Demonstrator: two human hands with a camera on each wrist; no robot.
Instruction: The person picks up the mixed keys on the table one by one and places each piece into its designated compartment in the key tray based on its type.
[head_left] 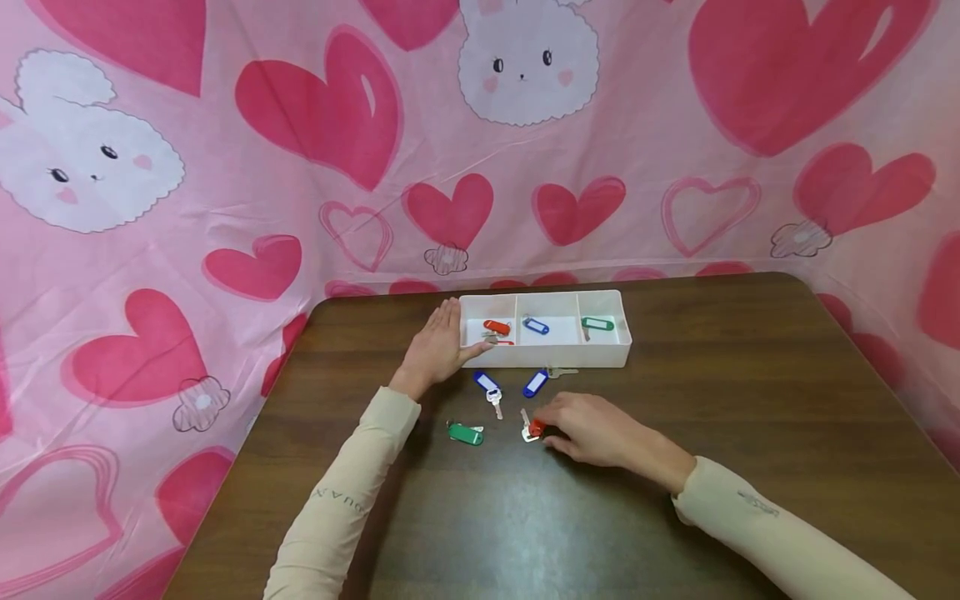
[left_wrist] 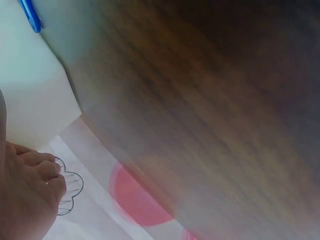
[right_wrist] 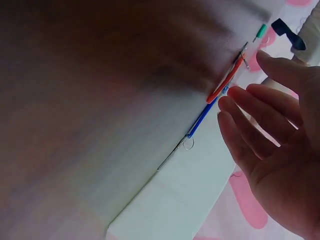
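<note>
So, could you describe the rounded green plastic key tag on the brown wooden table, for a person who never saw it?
On the brown wooden table, find the long white plastic tray with three compartments. Nearer the camera, below its left end in the head view, lies the green key tag. Its colour sets it apart: no other green tag lies outside the tray.

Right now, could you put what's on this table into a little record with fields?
Container: white three-compartment tray
Left compartment: at least one red tag
Middle compartment: blue tag
Right compartment: green tag
Loose on table: two blue-tagged keys, green-tagged key, red-tagged key
Left hand: against tray's left end
Right hand: at the loose red-tagged key
</note>
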